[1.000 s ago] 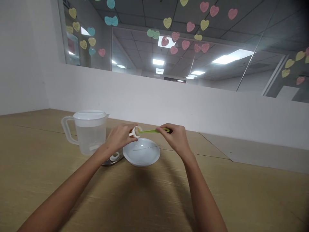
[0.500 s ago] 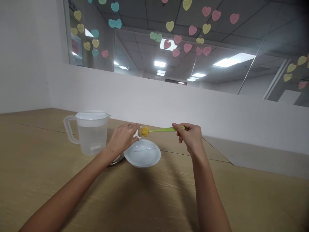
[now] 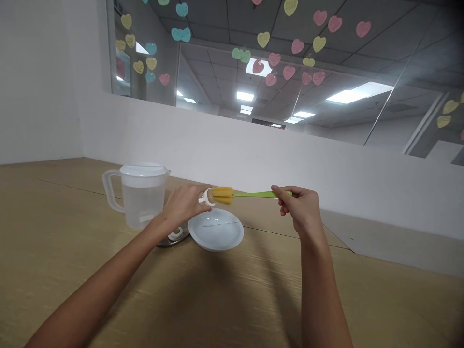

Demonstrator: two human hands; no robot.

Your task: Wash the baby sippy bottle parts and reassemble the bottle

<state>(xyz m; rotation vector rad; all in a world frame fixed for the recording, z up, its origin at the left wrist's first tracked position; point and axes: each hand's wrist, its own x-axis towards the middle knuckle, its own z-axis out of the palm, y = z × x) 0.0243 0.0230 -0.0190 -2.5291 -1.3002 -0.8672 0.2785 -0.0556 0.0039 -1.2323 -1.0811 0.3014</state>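
Observation:
My left hand [image 3: 185, 202] is wrapped round a small bottle [image 3: 208, 197] that lies sideways above the bowl. Its clear neck and a white ring show; the rest is hidden behind my fingers. In my right hand [image 3: 300, 207], thumb and fingers pinch the end of a bottle brush's green handle. The yellow sponge head of the bottle brush [image 3: 223, 195] is at the bottle's mouth, most of it outside. Below both hands stands a white bowl [image 3: 216, 244] on the table.
A lidded clear pitcher [image 3: 143, 203] with liquid in it stands left of my left hand. A metal tray [image 3: 167, 243] holding a white ring-shaped part [image 3: 176, 234] lies partly under my left wrist. Behind the table [image 3: 224, 309] rises a white wall [image 3: 232, 150] with a window.
My right hand has moved right with the bottle brush, so more of the yellow sponge head shows outside the bottle. The view has shifted slightly.

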